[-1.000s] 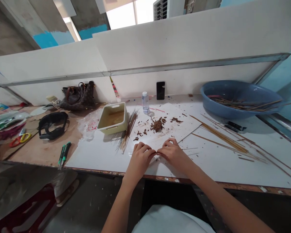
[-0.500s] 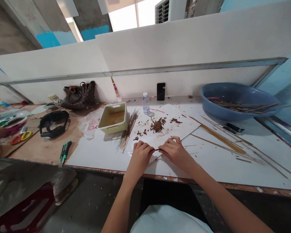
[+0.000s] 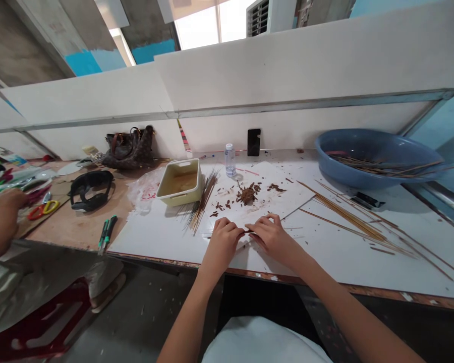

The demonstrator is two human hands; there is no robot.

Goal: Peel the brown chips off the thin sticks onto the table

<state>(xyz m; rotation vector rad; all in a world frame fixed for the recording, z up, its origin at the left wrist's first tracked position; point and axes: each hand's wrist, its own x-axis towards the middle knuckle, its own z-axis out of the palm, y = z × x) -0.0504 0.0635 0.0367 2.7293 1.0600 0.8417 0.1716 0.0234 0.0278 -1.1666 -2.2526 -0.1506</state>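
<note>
Between my two hands runs a thin dark brown stick (image 3: 247, 231), and only a short piece of it shows. My left hand (image 3: 226, 237) pinches it from the left, fingers closed. From the other side my right hand (image 3: 269, 233) grips it close by, thumb and fingers together. Just beyond the hands, a lump of brown paste-like material (image 3: 247, 195) lies on a white board among loose crumbs. A bundle of thin sticks (image 3: 203, 202) lies to the left of the lump.
A cream tub (image 3: 179, 197) of brownish liquid, a clear bottle (image 3: 230, 161) and a phone (image 3: 253, 142) stand farther back. On the right are long sticks (image 3: 348, 217) and a blue basin (image 3: 374, 174). A co-worker's hand (image 3: 7, 206) is at far left, near scissors (image 3: 43, 209).
The view has shifted slightly, so things appear a little farther right. My hands keep the stick pinched in nearly the same place. The co-worker's hand shows more fully at the left.
</note>
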